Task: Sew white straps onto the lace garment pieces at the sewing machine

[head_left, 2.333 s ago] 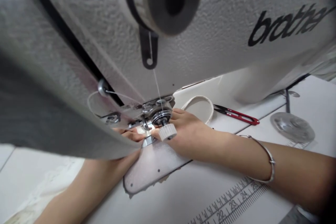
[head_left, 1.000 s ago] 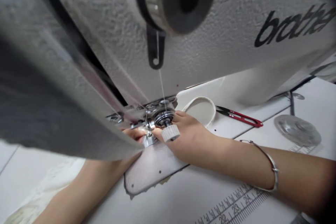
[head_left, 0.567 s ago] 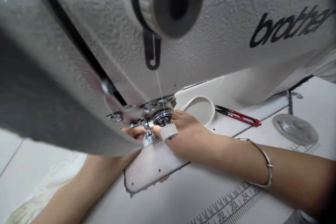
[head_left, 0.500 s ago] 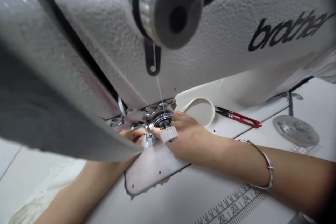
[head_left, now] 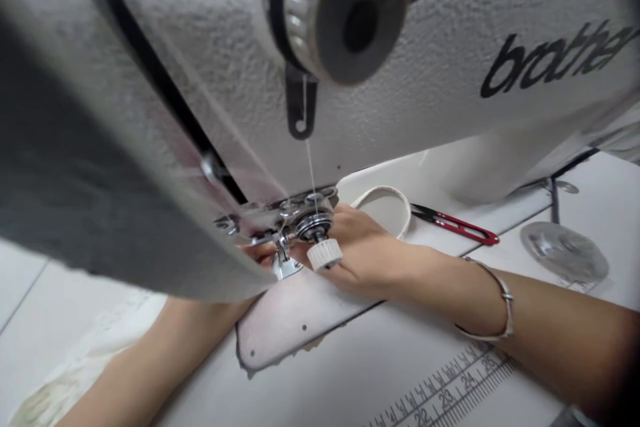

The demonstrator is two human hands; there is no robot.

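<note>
I look up under the head of a white Brother sewing machine [head_left: 450, 47]. My right hand [head_left: 370, 253] reaches in from the right, its fingertips at the presser foot [head_left: 286, 265], partly behind a white ribbed knob [head_left: 325, 254]. A silver bangle [head_left: 493, 307] sits on that wrist. Only the fingertips of my left hand [head_left: 257, 252] show beside the foot; the rest is hidden behind the machine head, and its forearm [head_left: 160, 360] comes from the lower left. A thin thread [head_left: 311, 170] runs down from a black guide [head_left: 301, 107]. What the fingers pinch is hidden.
Red thread snips [head_left: 457, 223] and a loop of white cord [head_left: 387, 203] lie on the machine bed behind my right hand. Under the foot lies a metal slide plate [head_left: 290, 327], a printed ruler [head_left: 445, 390] runs lower right, a round metal disc [head_left: 565, 250] sits right, and pale fabric [head_left: 75, 373] lies lower left.
My right wrist has lifted and turned a little, and the bangle has slid toward the hand. The take-up lever on the machine head has shifted. Both sets of fingertips stay at the foot.
</note>
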